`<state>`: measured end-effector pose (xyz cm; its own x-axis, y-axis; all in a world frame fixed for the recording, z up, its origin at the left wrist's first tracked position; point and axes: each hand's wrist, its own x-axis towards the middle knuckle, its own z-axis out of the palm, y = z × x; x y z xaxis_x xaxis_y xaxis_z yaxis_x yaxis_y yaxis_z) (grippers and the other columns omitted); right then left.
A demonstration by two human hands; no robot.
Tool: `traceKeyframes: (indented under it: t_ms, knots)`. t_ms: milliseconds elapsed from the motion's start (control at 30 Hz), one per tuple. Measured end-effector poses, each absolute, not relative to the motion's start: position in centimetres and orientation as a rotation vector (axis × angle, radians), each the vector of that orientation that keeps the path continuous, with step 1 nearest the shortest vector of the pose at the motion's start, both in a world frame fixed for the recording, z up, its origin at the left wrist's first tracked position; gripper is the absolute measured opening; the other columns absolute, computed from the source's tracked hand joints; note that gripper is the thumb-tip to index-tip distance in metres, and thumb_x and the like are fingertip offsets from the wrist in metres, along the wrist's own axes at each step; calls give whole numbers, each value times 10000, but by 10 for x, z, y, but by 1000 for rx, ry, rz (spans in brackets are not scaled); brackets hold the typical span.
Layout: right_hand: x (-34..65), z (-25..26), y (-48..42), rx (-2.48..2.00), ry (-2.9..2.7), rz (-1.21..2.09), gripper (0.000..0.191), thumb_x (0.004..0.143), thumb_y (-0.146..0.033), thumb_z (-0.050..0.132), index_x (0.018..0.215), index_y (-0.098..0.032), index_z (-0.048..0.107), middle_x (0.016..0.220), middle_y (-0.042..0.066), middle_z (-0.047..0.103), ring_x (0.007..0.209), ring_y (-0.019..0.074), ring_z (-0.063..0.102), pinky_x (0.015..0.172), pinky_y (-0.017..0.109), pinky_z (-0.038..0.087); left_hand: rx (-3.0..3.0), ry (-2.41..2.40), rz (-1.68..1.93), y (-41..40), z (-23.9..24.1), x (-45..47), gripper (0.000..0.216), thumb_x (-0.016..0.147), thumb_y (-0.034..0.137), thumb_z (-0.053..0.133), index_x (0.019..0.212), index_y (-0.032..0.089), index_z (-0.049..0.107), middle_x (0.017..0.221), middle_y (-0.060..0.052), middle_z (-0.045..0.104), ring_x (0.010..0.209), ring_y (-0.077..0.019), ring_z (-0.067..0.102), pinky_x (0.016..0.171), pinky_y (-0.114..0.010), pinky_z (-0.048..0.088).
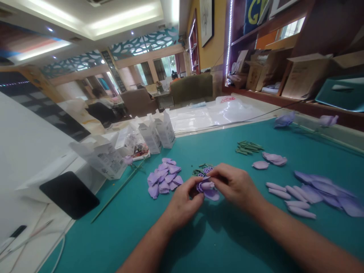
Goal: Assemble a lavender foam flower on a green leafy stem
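Observation:
Over the green mat, both hands meet at a partly built light purple artificial flower (pixel 211 194) with a pale bud in its middle and petals around it. Its base is pinched between the thumb and fingers of my left hand (pixel 183 199). My right hand (pixel 236 184) has its fingertips closed on a petal at the flower's upper edge; the fingers partly hide the grip. Just behind the hands lie small purple rings and green pieces (pixel 207 170). To the left is a pile of loose purple petals (pixel 165 178).
On the right are several pale bud pieces (pixel 297 204), long petals (pixel 327 187) and cupped petals (pixel 274 158). Green stem pieces (pixel 248 148) lie farther back. At left are a long green stem (pixel 116 193), white boxes (pixel 109 157) and a black tablet-like slab (pixel 69 194).

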<state>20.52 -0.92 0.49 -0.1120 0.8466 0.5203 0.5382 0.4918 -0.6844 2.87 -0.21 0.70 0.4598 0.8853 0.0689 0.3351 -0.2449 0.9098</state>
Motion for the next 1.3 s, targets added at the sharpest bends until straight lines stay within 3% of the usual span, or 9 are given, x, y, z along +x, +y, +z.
traceKeyframes:
  t_ms: [200, 367, 533, 667, 833, 967, 1300]
  knots:
    - [198, 2, -8, -1270, -1582, 791, 183, 809, -324, 541, 884, -208, 662, 549, -51, 473, 509, 118, 437, 480, 235, 338, 1854, 1100, 881, 1, 2, 28, 266, 797, 223, 602, 1054, 156, 606, 888, -49, 651, 733, -152, 549, 684, -272, 439]
    - [199, 1, -4, -1116, -1487, 1091, 275, 785, -389, 598, 962, -185, 647, 576, -52, 485, 512, 114, 472, 468, 228, 375, 1786, 1038, 869, 5, 1, 24, 266, 861, 347, 571, 1040, 157, 622, 901, -72, 661, 790, -187, 583, 716, -298, 450]
    - [200, -3, -3, -1087, -1540, 1030, 258, 781, -349, 644, 983, -190, 651, 647, -39, 531, 568, 116, 507, 520, 233, 420, 1637, 987, 869, 9, -1, 22, 391, 853, 463, 579, 1098, 158, 584, 964, -80, 642, 840, -192, 568, 733, -291, 446]
    - [199, -4, -6, -1095, -1569, 984, 217, 793, -312, 639, 975, -194, 653, 637, -41, 541, 580, 119, 521, 543, 234, 432, 1572, 991, 895, 8, -3, 23, 428, 828, 512, 591, 1084, 172, 540, 869, -37, 602, 765, -168, 536, 686, -279, 433]
    - [196, -3, -9, -1108, -1573, 976, 194, 807, -290, 631, 979, -201, 643, 666, -26, 585, 600, 128, 544, 561, 240, 448, 1622, 997, 894, 7, -3, 24, 379, 852, 472, 552, 1077, 169, 517, 789, -1, 541, 704, -151, 492, 658, -273, 414]
    - [194, -1, -11, -1137, -1587, 957, 187, 802, -282, 621, 971, -204, 644, 671, -23, 581, 610, 132, 542, 563, 242, 446, 1672, 1013, 902, 8, -3, 23, 349, 868, 413, 523, 1099, 152, 535, 896, -43, 580, 767, -163, 516, 702, -281, 420]
    - [190, -1, -13, -1132, -1579, 923, 171, 793, -275, 631, 944, -196, 649, 762, 17, 680, 655, 146, 603, 597, 248, 488, 1685, 1050, 917, 7, -3, 25, 391, 875, 436, 502, 1112, 135, 581, 914, -74, 640, 775, -183, 564, 700, -281, 456]
